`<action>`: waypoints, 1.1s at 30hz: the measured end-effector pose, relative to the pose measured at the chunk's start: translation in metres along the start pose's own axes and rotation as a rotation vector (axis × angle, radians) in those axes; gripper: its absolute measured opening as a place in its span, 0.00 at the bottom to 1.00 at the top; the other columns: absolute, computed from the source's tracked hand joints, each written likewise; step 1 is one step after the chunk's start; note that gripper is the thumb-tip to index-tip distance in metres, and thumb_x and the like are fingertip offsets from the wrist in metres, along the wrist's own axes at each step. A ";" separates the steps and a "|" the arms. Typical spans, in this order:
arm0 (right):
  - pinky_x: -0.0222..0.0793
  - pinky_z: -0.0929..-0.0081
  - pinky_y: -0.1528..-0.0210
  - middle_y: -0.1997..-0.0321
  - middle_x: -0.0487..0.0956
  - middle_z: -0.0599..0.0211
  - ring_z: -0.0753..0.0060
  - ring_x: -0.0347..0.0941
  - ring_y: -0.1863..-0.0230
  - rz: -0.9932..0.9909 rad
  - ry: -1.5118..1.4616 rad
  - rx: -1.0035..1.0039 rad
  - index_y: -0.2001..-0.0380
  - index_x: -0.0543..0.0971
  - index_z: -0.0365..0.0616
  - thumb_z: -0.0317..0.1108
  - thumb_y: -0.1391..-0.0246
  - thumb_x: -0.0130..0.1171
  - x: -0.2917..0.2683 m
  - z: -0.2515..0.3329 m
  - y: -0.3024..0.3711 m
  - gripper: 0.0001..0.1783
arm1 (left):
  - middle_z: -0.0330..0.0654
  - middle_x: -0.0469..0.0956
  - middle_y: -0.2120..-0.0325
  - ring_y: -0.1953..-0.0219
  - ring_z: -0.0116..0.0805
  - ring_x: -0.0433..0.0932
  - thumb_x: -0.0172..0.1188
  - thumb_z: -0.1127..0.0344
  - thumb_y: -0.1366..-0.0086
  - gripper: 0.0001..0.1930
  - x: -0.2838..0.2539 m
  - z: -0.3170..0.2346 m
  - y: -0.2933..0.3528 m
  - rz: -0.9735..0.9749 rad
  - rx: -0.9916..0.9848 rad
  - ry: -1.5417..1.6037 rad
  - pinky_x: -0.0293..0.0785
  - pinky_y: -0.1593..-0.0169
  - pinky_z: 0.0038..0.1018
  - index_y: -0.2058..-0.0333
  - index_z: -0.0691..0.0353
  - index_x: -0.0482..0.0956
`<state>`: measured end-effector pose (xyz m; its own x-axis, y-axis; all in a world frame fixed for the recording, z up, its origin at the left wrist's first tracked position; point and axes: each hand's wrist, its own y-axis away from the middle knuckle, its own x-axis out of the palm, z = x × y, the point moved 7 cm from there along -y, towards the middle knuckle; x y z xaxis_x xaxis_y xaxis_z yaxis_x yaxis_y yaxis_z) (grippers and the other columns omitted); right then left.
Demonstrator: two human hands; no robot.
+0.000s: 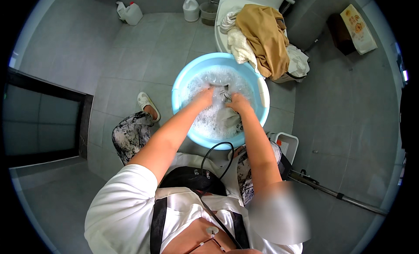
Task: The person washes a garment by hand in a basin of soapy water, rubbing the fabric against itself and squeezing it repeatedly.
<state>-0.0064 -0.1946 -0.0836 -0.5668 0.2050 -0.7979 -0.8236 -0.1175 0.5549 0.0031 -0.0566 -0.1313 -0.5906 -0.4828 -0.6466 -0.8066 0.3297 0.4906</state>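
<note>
A round light-blue basin (176,92) holds water covered in white suds (207,123). A wet grey garment (228,117) with dark marks lies partly sunk in it, right of the middle. My right hand (238,103) is closed on a fold of this garment. To its left, my left hand (204,97) dips into the foam close to the cloth; the suds hide its fingers. Both forearms reach over the near rim.
Tan clothing (262,35) and a cream knit (239,44) lie heaped on the white toilet (221,29), the knit overhanging the basin's far rim. Jugs (132,13) and a pump bottle (190,9) stand by the wall. A mop-like pole (349,199) lies at right.
</note>
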 end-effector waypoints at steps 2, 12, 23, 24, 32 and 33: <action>0.63 0.63 0.53 0.57 0.70 0.49 0.53 0.67 0.55 -0.120 -0.035 0.065 0.62 0.71 0.35 0.44 0.66 0.59 0.006 -0.017 -0.010 0.28 | 0.48 0.60 0.51 0.48 0.46 0.59 0.51 0.72 0.51 0.27 -0.013 -0.004 0.003 -0.145 0.015 0.117 0.61 0.50 0.34 0.49 0.57 0.60; 0.65 0.60 0.63 0.69 0.74 0.46 0.49 0.70 0.64 -0.453 -0.540 -0.265 0.68 0.72 0.41 0.36 0.70 0.57 -0.083 0.077 0.063 0.20 | 0.46 0.70 0.60 0.54 0.41 0.66 0.52 0.49 0.46 0.22 -0.022 -0.019 0.045 -0.156 -0.222 2.174 0.61 0.49 0.37 0.58 0.59 0.68; 0.69 0.68 0.65 0.63 0.71 0.64 0.58 0.70 0.65 -0.505 -0.445 -0.740 0.62 0.72 0.56 0.29 0.71 0.58 -0.067 0.134 0.134 0.24 | 0.37 0.70 0.76 0.78 0.24 0.68 0.50 0.53 0.44 0.14 -0.062 -0.056 0.058 0.161 0.246 2.109 0.64 0.79 0.19 0.69 0.58 0.70; 0.69 0.69 0.65 0.62 0.70 0.65 0.59 0.70 0.65 -0.507 -0.447 -0.711 0.62 0.72 0.57 0.29 0.71 0.59 -0.065 0.130 0.129 0.24 | 0.36 0.69 0.77 0.79 0.23 0.67 0.50 0.53 0.44 0.14 -0.068 -0.064 0.065 0.160 0.256 2.090 0.63 0.81 0.19 0.69 0.58 0.70; 0.66 0.63 0.65 0.68 0.73 0.53 0.49 0.69 0.66 -0.800 -0.546 -0.350 0.70 0.74 0.42 0.37 0.63 0.54 -0.083 0.076 0.089 0.14 | 0.40 0.72 0.74 0.70 0.33 0.72 0.50 0.54 0.44 0.13 -0.050 -0.071 0.068 -0.254 -0.087 1.837 0.69 0.65 0.30 0.69 0.58 0.71; 0.65 0.63 0.64 0.67 0.73 0.53 0.49 0.69 0.65 -0.823 -0.542 -0.312 0.70 0.74 0.42 0.37 0.62 0.54 -0.085 0.072 0.084 0.15 | 0.39 0.72 0.72 0.70 0.33 0.71 0.45 0.53 0.41 0.15 -0.025 -0.058 0.040 -0.162 -0.126 2.000 0.69 0.64 0.30 0.67 0.58 0.71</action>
<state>-0.0263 -0.1518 0.0475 0.1961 0.7371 -0.6468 -0.9646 0.0263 -0.2625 -0.0131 -0.0783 -0.0613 0.3999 -0.5750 0.7138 -0.7809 0.1941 0.5938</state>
